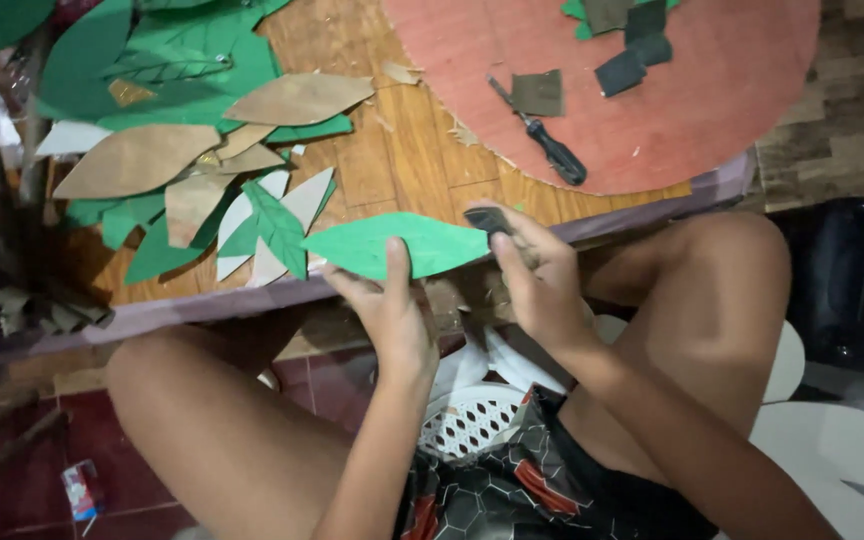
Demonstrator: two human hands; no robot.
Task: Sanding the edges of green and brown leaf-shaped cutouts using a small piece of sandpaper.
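So the green leaf cutout (397,245) is held up just off the near edge of the counter (402,150), over the person's knees. The left hand (392,310) has it pinched near the middle, thumb on top and fingers underneath. The right hand (537,275) is clenched around a small dark sanding scrap (487,220) pressed right at the leaf's pointed tip.

If you ask me, the trick here is keeping the left grip close to the spot being rubbed so the thin card doesn't flop or crease, and working along the edge with light strokes, not across it.

Further out on the counter: a heap of more leaves (192,150), green, brown and pale, to the left. To the right there's a big round reddish board (712,110) with a black-handled screwdriver (542,135) and a few more dark scraps (627,45) lying on it.
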